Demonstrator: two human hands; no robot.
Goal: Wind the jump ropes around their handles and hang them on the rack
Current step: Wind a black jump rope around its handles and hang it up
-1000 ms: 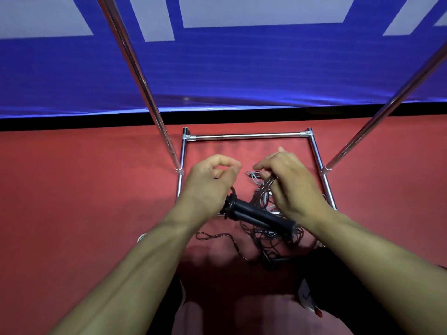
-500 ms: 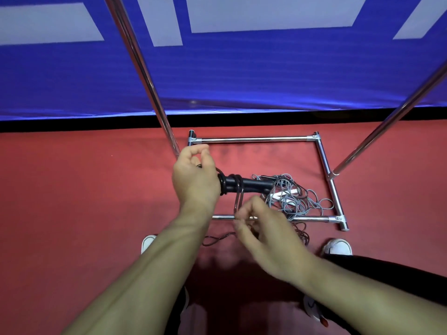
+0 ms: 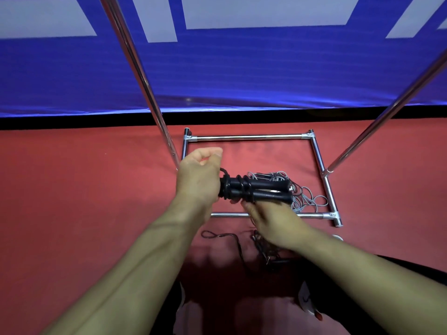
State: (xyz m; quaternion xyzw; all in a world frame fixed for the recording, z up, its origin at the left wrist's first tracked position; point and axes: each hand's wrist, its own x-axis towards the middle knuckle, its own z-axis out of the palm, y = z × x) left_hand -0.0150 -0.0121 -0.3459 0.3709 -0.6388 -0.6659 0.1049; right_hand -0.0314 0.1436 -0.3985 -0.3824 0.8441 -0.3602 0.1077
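Right hand (image 3: 273, 218) rose under the handles (image 3: 256, 189) — more black coils wound.

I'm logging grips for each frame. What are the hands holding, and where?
The left hand grips the two black handles at their wound end. The right hand reaches under them; whether it pinches the rope cannot be told.

handles (image 3: 256, 189) above rack base (image 3: 266, 215), between hands

Slanted rack poles (image 3: 145, 93) flank open middle; grey rope tangle (image 3: 304, 201) clutters base.
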